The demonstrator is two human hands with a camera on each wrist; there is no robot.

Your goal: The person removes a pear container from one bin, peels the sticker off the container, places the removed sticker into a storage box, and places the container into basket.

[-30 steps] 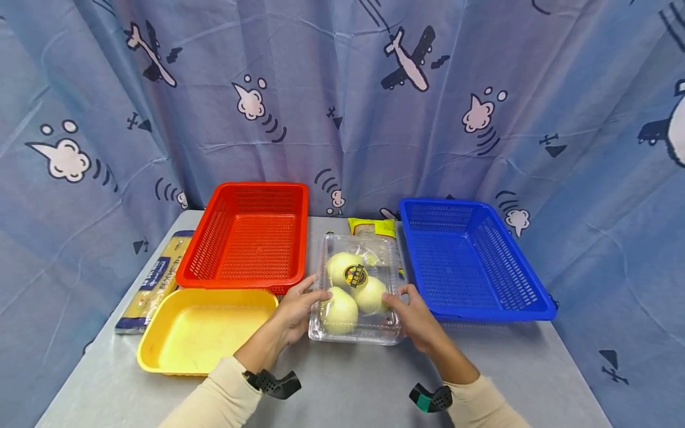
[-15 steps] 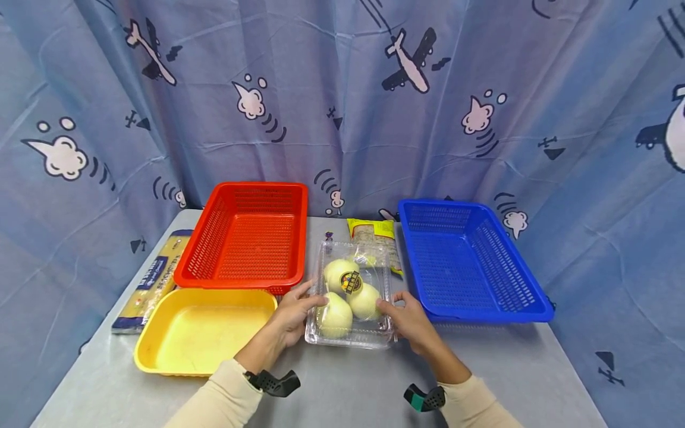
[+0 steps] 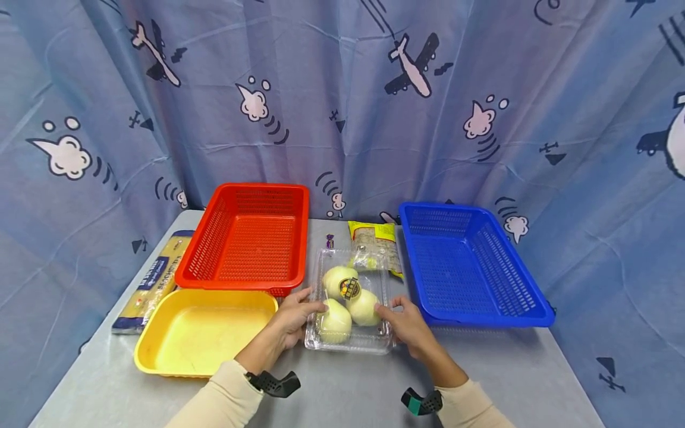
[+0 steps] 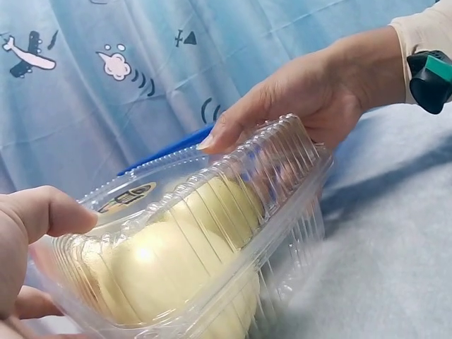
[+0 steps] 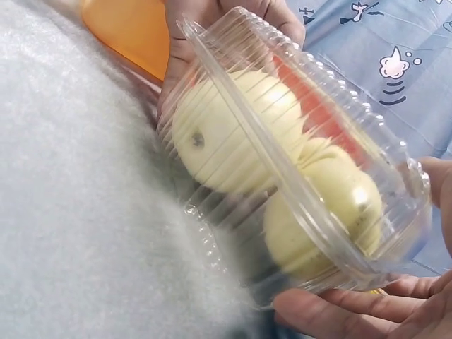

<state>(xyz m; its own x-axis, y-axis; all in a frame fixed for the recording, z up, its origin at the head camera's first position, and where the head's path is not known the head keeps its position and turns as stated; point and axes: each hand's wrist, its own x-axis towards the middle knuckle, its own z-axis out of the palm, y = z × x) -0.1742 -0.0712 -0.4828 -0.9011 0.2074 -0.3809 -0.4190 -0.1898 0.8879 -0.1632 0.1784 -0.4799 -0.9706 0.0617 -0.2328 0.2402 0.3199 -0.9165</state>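
A clear plastic clamshell box [image 3: 353,342] with pale yellow-green round fruits [image 3: 335,321] inside is between my two hands in the head view. A dark round label [image 3: 349,289] sits on its lid. My left hand [image 3: 289,318] grips the box's left side, thumb on top and fingers low at the side. On the opposite side my right hand [image 3: 411,326] grips it the same way, its fingers under the edge in the right wrist view [image 5: 374,311]. The lid looks closed. Whether the box's bottom touches the table cannot be told.
A red basket [image 3: 299,279] and a yellow tray [image 3: 206,333] stand at left, beside a long pasta-like packet [image 3: 155,276]. At right is a blue basket [image 3: 492,318]. Behind the box lie a yellow-topped bag [image 3: 377,235] and a small purple wrapped piece [image 3: 329,241].
Both hands have brought the box slightly nearer to me and a little left. More of the bag and the small purple piece behind it now shows.
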